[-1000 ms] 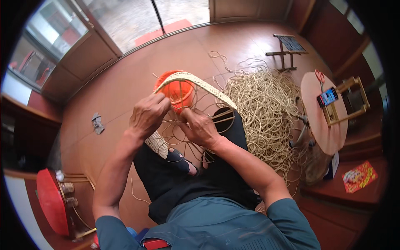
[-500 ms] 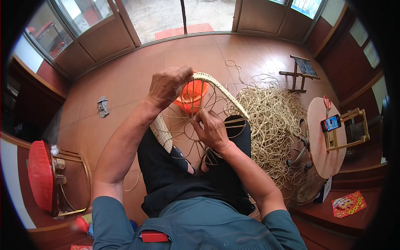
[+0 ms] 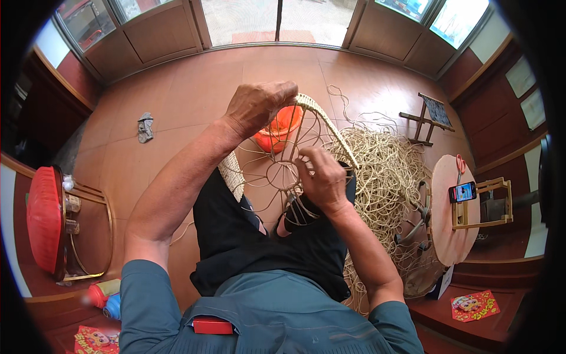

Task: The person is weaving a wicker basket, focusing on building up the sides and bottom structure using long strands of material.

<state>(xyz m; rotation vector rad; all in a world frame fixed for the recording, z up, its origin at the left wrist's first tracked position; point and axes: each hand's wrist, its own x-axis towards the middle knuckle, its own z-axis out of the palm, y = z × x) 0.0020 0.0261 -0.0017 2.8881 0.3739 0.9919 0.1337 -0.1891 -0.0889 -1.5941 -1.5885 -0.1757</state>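
Observation:
A round wire frame, with thin spokes around a small centre ring [image 3: 269, 175], stands tilted over my lap. Pale straw cord covers its rim in a braided band [image 3: 312, 104]. My left hand [image 3: 259, 107] is closed over the top of that rim. Lower down, near the spokes to the right of the ring, my right hand [image 3: 323, 180] has its fingers curled toward the thumb; whatever they pinch is too small to make out. Behind the frame sits an orange-red plastic bucket [image 3: 268, 141], partly hidden by the spokes and my left hand.
A heap of loose straw cord [image 3: 386, 177] covers the floor at right. Beyond it stands a folding stool [image 3: 435, 112]. A round board [image 3: 443, 230] carries scissors [image 3: 460, 166], a phone [image 3: 463, 192] and a wooden stand. Left are a red-seated chair [image 3: 44, 218] and a grey rag [image 3: 145, 127].
My left hand and the frame's top have shifted right and slightly up in view. My right hand has moved right, away from the frame's centre. The whole view has also shifted a little.

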